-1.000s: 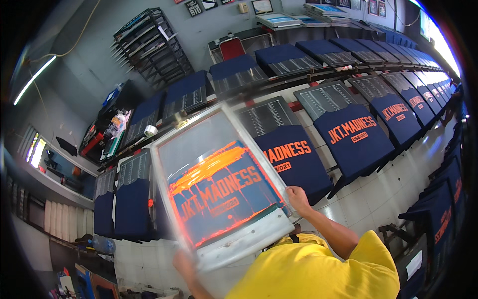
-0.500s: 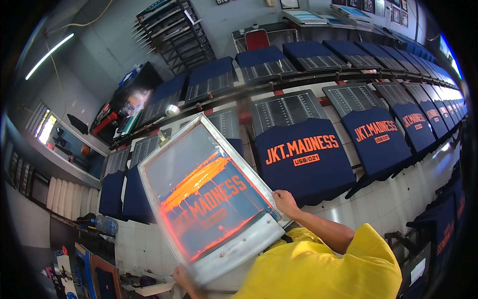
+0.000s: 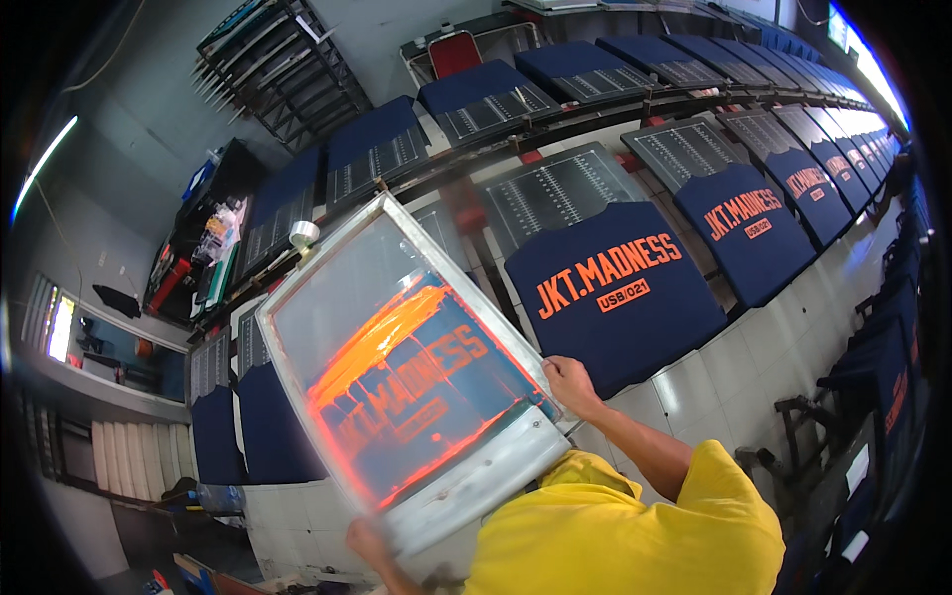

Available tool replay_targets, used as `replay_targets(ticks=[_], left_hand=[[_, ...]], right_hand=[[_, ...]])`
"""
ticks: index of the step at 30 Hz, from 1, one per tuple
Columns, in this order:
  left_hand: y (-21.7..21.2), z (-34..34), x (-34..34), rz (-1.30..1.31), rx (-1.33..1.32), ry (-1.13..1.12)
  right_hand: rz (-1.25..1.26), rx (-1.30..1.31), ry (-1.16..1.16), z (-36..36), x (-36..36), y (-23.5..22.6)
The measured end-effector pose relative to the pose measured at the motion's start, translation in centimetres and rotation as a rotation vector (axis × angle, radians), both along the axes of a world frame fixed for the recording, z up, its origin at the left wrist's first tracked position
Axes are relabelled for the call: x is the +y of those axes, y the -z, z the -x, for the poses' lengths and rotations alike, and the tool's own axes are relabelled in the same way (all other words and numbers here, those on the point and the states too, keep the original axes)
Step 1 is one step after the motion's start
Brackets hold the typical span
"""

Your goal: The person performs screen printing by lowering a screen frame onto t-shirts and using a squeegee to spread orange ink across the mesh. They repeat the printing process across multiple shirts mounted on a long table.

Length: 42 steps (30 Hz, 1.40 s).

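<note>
Screen: the printing screen, a metal frame with see-through mesh smeared in orange ink, is up off the boards and tilted, held between both hands over the navy shirt at lower left.
Change: over the last second it has swung leftward and lower in view, clear of the printed shirt; that shirt's orange lettering now shows whole, where a second ago the frame still lapped its edge.
Meaning: by my read, that print is finished and the frame is travelling along the row; the shirt under the mesh looks blank where it shows, though the mesh hides most of it.
Right hand: the right hand has its grip closed on the frame's right corner, fingers curled over the rail.
Left hand: the left hand holds the near bottom edge; only part of it shows, so how tight I cannot tell, but it carries the frame.
Row: more printed navy shirts run off to the right on their boards; bare gridded boards sit behind.
Beyond: a rack of spare frames stands by the back wall.
</note>
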<state>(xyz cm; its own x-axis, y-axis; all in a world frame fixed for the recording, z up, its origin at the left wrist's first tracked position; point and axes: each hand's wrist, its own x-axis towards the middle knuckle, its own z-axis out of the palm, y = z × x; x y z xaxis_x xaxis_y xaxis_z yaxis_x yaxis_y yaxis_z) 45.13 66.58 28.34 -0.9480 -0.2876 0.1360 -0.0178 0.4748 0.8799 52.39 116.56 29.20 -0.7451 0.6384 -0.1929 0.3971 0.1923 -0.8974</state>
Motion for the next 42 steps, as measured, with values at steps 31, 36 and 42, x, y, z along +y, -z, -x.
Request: replay_targets(ticks=[31, 36, 42], left_hand=[[1.0, 16.7, 2.8, -0.075, -0.206, 0.282], [1.2, 18.2, 2.8, -0.031, -0.209, 0.304], [1.9, 19.1, 2.7, -0.059, -0.248, 0.298]], right_hand=[[-0.124, -0.040, 0.339, 2.3, -3.8, 2.3], [-0.112, -0.035, 0.366, 3.3, -3.9, 2.6], [-0.090, -0.038, 0.369, 3.3, -4.2, 2.5]])
